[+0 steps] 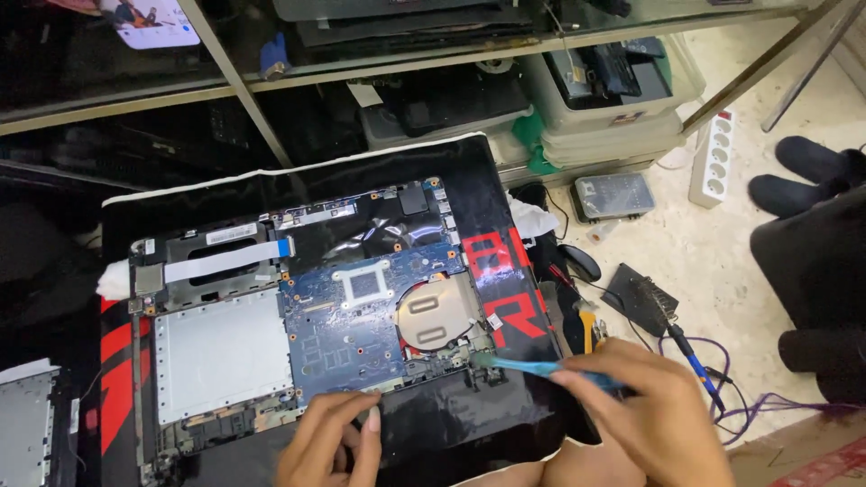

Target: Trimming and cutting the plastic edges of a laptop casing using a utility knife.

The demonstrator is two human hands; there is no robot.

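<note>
Holding a blue brush in my right hand, fingers pinched round its handle, bristle tip touching the lower right edge of the opened laptop chassis at frame centre. My left hand grips nothing, fingertips pressing the chassis' bottom edge just under the blue motherboard. Chassis lies on a black-and-red mat. White power strip on the floor, upper right; purple cable right of my hand.
</note>
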